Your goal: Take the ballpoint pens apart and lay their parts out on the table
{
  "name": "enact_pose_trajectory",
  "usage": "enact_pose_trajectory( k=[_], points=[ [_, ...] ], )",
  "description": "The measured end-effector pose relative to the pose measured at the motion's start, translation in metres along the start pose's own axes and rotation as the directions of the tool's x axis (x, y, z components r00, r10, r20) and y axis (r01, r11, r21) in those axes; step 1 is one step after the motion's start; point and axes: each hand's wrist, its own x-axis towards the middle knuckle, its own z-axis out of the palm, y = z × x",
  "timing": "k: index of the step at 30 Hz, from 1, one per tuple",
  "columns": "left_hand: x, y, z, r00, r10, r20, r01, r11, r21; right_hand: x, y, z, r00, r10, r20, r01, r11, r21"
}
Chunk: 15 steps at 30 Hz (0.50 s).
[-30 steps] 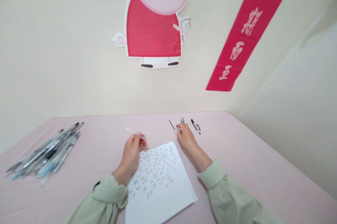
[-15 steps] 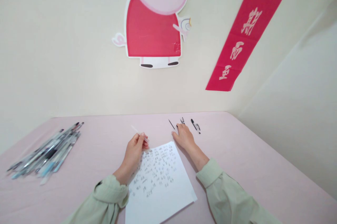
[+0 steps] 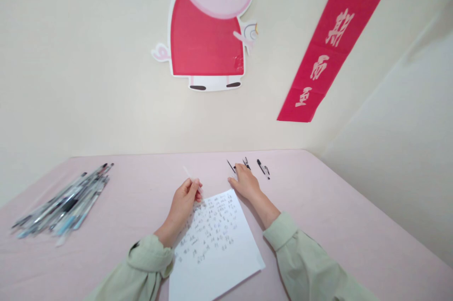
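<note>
My left hand (image 3: 187, 195) is closed in a pinch around a clear, thin pen barrel (image 3: 187, 171) that slants up to the left, above the top of a written sheet of paper (image 3: 226, 263). My right hand (image 3: 247, 183) rests on the table past the sheet's upper right corner, thumb apart from the fingers. Its fingertips are at the lower end of a thin black pen refill (image 3: 230, 165); whether they touch it I cannot tell. Just beyond the fingers lies a black pen part (image 3: 247, 163), partly hidden. Farther right are a black pen cap and a small part (image 3: 263, 169).
A heap of several pens (image 3: 67, 204) lies at the left of the pink-covered table (image 3: 318, 225). The wall behind carries a cartoon pig cutout (image 3: 207, 41) and a red banner (image 3: 318, 65) with white characters.
My left hand has shifted slightly right with the pen barrel. My right hand has moved a little left, nearer the thin refill, showing more of the black part behind it.
</note>
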Motion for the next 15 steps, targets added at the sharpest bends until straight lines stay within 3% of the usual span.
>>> enact_pose_trajectory(
  k=[9,15],
  points=[
    [-0.0021,0.0039,0.0015,1.000,0.003,0.016,-0.003,1.000,0.012,0.0057,-0.0049,-0.0044,1.000,-0.001,0.031,0.003,0.997,-0.081],
    [0.0000,-0.0025,-0.0001,0.999,-0.001,0.033,0.000,0.999,0.049,0.0037,-0.0027,-0.0019,1.000,0.024,0.006,-0.024,0.999,-0.030]
  ],
)
